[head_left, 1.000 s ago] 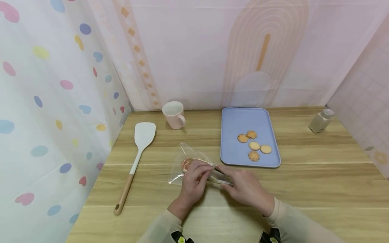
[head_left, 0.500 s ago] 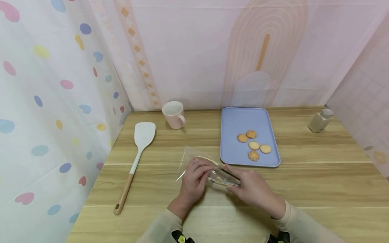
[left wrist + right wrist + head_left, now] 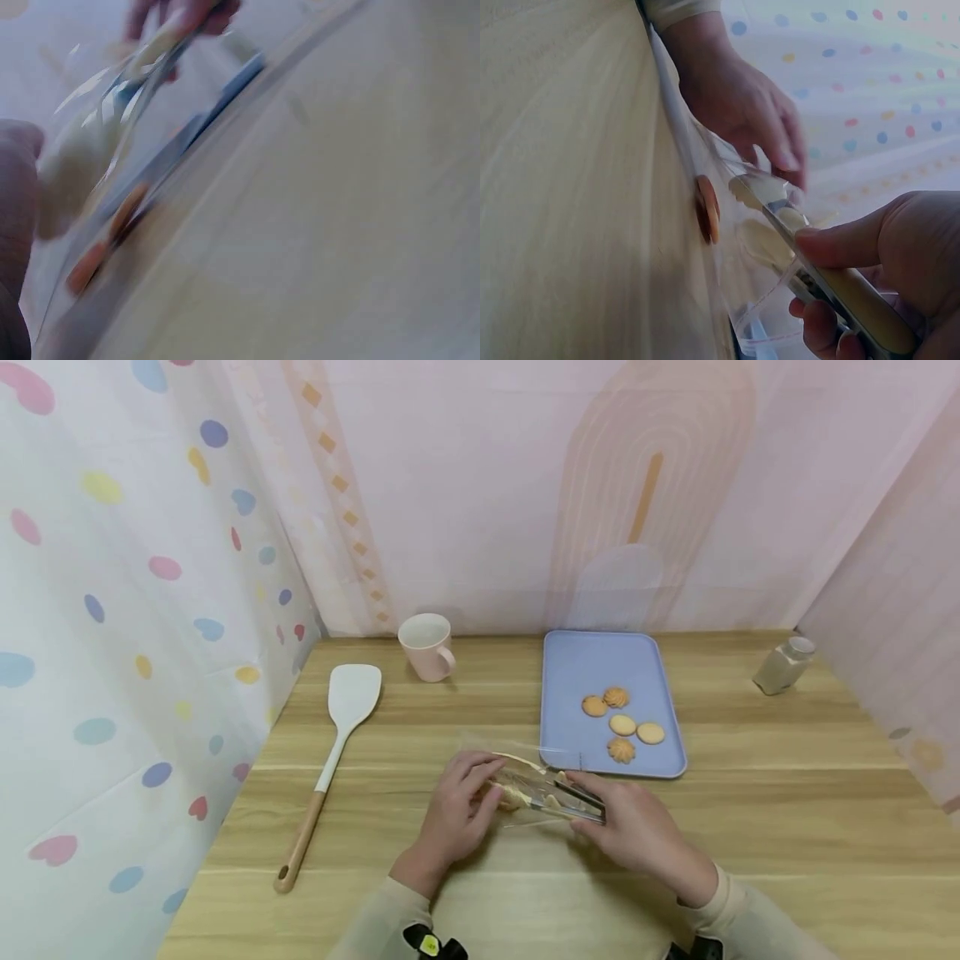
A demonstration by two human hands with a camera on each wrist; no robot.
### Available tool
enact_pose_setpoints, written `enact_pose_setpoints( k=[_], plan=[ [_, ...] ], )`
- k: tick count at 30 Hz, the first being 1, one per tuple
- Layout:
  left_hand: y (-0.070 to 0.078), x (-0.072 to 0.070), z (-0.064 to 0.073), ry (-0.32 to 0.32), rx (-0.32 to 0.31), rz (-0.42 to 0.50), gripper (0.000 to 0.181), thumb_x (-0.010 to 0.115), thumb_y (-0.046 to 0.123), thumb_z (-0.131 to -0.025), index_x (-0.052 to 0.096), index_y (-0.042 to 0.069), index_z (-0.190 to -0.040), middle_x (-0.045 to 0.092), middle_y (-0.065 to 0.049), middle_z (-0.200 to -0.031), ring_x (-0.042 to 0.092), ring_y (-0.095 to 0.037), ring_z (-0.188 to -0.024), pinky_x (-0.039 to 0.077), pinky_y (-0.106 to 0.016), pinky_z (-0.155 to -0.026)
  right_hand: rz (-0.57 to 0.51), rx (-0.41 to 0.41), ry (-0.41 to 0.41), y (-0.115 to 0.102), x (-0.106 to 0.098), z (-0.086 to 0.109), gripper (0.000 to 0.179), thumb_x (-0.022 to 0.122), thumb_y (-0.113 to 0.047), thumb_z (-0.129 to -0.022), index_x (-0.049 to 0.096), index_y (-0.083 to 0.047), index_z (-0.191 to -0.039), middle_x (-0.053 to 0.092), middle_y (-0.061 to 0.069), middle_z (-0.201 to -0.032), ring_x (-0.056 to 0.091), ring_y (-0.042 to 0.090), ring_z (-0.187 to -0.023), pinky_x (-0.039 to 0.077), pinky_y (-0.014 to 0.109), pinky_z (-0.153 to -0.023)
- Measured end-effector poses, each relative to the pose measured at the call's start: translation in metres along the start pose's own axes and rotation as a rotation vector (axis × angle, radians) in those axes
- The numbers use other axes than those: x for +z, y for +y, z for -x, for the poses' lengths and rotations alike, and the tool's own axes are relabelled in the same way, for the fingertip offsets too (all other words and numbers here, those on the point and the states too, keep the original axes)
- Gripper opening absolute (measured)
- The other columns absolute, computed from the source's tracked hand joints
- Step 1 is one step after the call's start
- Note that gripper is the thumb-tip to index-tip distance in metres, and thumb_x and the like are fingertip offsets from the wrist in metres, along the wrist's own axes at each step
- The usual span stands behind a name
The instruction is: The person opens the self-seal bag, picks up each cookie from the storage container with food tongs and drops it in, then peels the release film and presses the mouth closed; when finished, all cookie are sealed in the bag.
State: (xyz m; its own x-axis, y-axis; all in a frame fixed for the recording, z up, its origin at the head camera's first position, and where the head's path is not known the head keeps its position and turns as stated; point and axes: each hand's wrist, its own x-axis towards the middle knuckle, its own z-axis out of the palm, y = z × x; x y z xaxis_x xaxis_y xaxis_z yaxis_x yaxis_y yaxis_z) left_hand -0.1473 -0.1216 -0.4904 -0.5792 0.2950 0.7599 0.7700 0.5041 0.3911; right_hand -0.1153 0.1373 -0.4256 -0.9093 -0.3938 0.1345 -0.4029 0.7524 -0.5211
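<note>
My right hand (image 3: 637, 822) grips a pair of tongs (image 3: 577, 792), one arm dark and one silvery in the head view, with their tips reaching left into a clear plastic bag (image 3: 761, 289). Pale cookies (image 3: 761, 240) show through the bag around the tongs' tips in the right wrist view. A darker brown cookie (image 3: 707, 210) appears low, close to the wood. My left hand (image 3: 450, 806) rests at the bag's left side, fingers loosely bent and thumb apart from them. The left wrist view is blurred.
Behind the hands, a blue tray (image 3: 600, 652) holds several cookies (image 3: 622, 724). A pink mug (image 3: 426, 647) stands at the back, and a white spatula (image 3: 352, 693) with a wooden handle lies at left. A small glass jar (image 3: 783, 666) is far right. Curtains hang behind and at left.
My right hand has moved right with the tongs, and the bag has shifted right too. My left fingers, earlier pinched together at the bag, are now more spread, and that hand sits slightly farther left.
</note>
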Motion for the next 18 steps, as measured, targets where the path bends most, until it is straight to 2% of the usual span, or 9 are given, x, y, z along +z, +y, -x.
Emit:
enact_pose_setpoints(
  k=[1,3,5,10,12,14,16,18],
  plan=[
    [-0.003,-0.003,0.002,-0.017,-0.012,-0.006,0.029,0.064,0.008,-0.085,0.067,0.002,-0.113,0.062,-0.009,-0.115,0.054,-0.026,-0.109,0.044,-0.039,-0.092,-0.013,-0.003,0.005,0.001,-0.001,0.000,0.059,0.082,-0.024,-0.077,0.060,-0.016,-0.131,0.067,-0.006,-0.090,0.035,0.001,-0.047,0.038,0.023,-0.049],
    [-0.008,-0.008,0.003,-0.037,-0.026,-0.014,0.024,0.065,0.008,-0.087,0.068,0.003,-0.110,0.062,-0.010,-0.114,0.054,-0.026,-0.110,0.044,-0.039,-0.093,-0.035,-0.008,0.002,0.004,-0.002,0.001,0.058,0.081,-0.024,-0.077,0.060,-0.015,-0.131,0.068,-0.004,-0.088,0.031,0.000,-0.044,0.038,0.023,-0.048],
    [-0.011,-0.011,0.004,-0.048,-0.031,-0.013,0.021,0.067,0.009,-0.088,0.070,0.004,-0.107,0.063,-0.009,-0.112,0.055,-0.025,-0.109,0.044,-0.038,-0.093,-0.049,-0.017,0.009,0.007,-0.003,0.000,0.058,0.081,-0.023,-0.077,0.060,-0.014,-0.130,0.071,-0.001,-0.099,0.028,-0.001,-0.043,0.038,0.023,-0.049],
    [-0.014,-0.010,0.004,-0.018,-0.006,0.003,0.015,0.072,0.004,-0.084,0.073,0.006,-0.099,0.066,-0.005,-0.102,0.058,-0.023,-0.101,0.045,-0.034,-0.090,-0.040,-0.014,0.006,0.009,-0.006,0.001,0.058,0.082,-0.024,-0.077,0.061,-0.014,-0.130,0.071,0.000,-0.099,0.028,-0.001,-0.042,0.037,0.022,-0.051],
    [-0.014,-0.009,0.004,0.000,0.005,0.010,0.014,0.073,0.002,-0.082,0.074,0.006,-0.095,0.067,-0.003,-0.099,0.058,-0.022,-0.098,0.046,-0.033,-0.088,-0.022,-0.009,-0.005,0.010,-0.007,0.001,0.060,0.082,-0.025,-0.077,0.060,-0.015,-0.131,0.068,-0.004,-0.078,0.030,-0.001,-0.042,0.037,0.022,-0.048],
    [-0.015,-0.008,0.004,0.011,0.008,0.012,0.013,0.073,0.000,-0.082,0.074,0.007,-0.093,0.067,-0.002,-0.097,0.059,-0.022,-0.097,0.046,-0.032,-0.088,0.005,-0.009,-0.007,0.010,-0.009,0.002,0.061,0.082,-0.025,-0.076,0.059,-0.016,-0.132,0.053,-0.011,-0.059,0.031,0.000,-0.042,0.035,0.022,-0.045],
    [-0.015,-0.008,0.003,0.018,0.006,0.012,0.012,0.072,0.000,-0.082,0.074,0.007,-0.093,0.067,-0.002,-0.097,0.059,-0.021,-0.096,0.046,-0.032,-0.087,0.027,-0.004,-0.008,0.010,-0.012,0.004,0.062,0.082,-0.026,-0.076,0.059,-0.017,-0.133,0.037,-0.013,-0.050,0.032,0.000,-0.043,0.033,0.022,-0.043],
    [-0.015,-0.007,0.002,0.026,0.004,0.008,0.011,0.071,0.000,-0.083,0.073,0.006,-0.092,0.067,-0.004,-0.097,0.060,-0.021,-0.096,0.046,-0.031,-0.087,0.036,0.003,-0.005,0.010,-0.015,0.006,0.062,0.082,-0.027,-0.076,0.059,-0.017,-0.132,0.035,-0.014,-0.050,0.032,0.000,-0.043,0.032,0.022,-0.042]
  ],
)
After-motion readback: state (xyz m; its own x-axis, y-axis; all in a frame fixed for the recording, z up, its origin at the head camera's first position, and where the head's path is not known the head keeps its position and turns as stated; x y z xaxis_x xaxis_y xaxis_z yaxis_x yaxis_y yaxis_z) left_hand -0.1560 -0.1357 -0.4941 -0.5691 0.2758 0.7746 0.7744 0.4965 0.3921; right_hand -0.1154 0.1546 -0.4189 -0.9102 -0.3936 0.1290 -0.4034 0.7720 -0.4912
